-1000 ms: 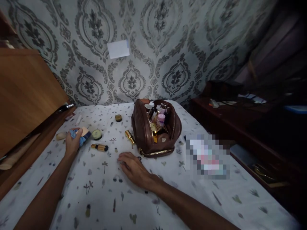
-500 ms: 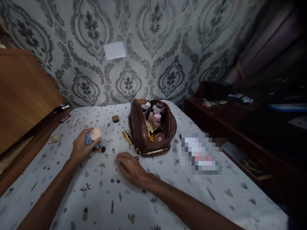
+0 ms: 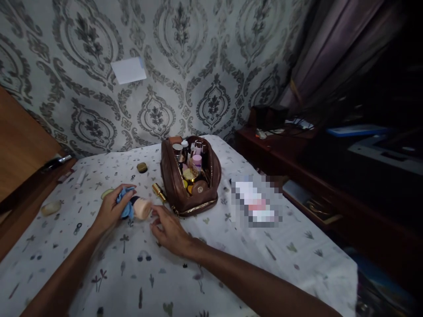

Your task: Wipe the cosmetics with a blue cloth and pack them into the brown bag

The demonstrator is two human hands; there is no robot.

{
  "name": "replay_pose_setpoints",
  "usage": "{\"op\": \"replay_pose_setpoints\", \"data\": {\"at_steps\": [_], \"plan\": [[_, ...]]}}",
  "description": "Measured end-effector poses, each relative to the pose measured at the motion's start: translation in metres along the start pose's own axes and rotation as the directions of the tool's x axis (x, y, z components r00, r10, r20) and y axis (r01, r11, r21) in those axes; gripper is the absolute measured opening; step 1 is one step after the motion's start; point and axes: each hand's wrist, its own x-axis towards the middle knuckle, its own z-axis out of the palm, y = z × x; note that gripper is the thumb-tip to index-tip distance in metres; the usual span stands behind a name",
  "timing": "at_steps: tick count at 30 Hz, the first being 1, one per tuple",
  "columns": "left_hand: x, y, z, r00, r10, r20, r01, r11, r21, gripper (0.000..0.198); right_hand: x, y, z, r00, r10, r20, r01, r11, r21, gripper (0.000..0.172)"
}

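Note:
My left hand is closed around a crumpled blue cloth and a round container with a beige end and a dark band. The beige end points right, toward my right hand. That hand's fingers are bent and apart, with the fingertips close beside the beige end; whether they touch it I cannot tell. Just beyond stands an unzipped brown cosmetic bag, filled with several bottles, jars and a pink-capped container. A gold lipstick tube lies left of the bag.
A small olive-gold jar, a pale oval item and a white tube lie on the patterned white sheet. A blurred-out item is right of the bag. Dark red furniture borders the right side.
My view has turned right. The left hand has tilted the beige-ended container toward the right hand, whose fingers have risen near it. The black-and-gold tube beside the left hand is no longer clearly visible.

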Motion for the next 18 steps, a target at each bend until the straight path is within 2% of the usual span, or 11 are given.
{"op": "replay_pose_setpoints", "data": {"at_steps": [3, 6, 8, 10, 12, 14, 16, 18], "plan": [[0.0, 0.007, 0.005, 0.994, 0.03, 0.102, -0.031, 0.999, 0.007, 0.051, -0.002, -0.004, -0.001, 0.999, -0.045, -0.008, 0.045, 0.998, -0.034, 0.047], [-0.002, 0.01, 0.008, 0.984, 0.029, 0.177, -0.033, 0.999, 0.018, 0.051, -0.011, -0.02, -0.013, 0.978, -0.205, -0.034, 0.195, 0.961, -0.196, 0.035], [-0.004, 0.01, 0.009, 0.986, 0.023, 0.167, -0.03, 0.999, 0.042, 0.052, -0.02, -0.036, -0.03, 0.922, -0.386, -0.021, 0.359, 0.875, -0.324, 0.027], [-0.005, 0.009, 0.009, 0.988, 0.02, 0.153, -0.032, 0.997, 0.076, 0.051, -0.027, -0.05, -0.054, 0.859, -0.511, -0.037, 0.448, 0.784, -0.43, 0.026], [-0.007, 0.008, 0.009, 0.989, 0.011, 0.148, -0.028, 0.993, 0.116, 0.05, -0.031, -0.057, -0.078, 0.861, -0.491, -0.134, 0.38, 0.795, -0.472, 0.025], [-0.008, 0.006, 0.009, 0.989, 0.001, 0.149, -0.022, 0.99, 0.139, 0.049, -0.034, -0.058, -0.096, 0.886, -0.415, -0.208, 0.249, 0.802, -0.542, 0.023], [-0.008, 0.004, 0.01, 0.989, 0.006, 0.145, -0.027, 0.99, 0.138, 0.047, -0.036, -0.055, -0.107, 0.892, -0.413, -0.184, 0.226, 0.761, -0.609, 0.022], [-0.008, 0.003, 0.011, 0.992, 0.013, 0.125, -0.03, 0.991, 0.132, 0.044, -0.038, -0.052, -0.115, 0.889, -0.443, -0.118, 0.26, 0.699, -0.666, 0.022]]}}
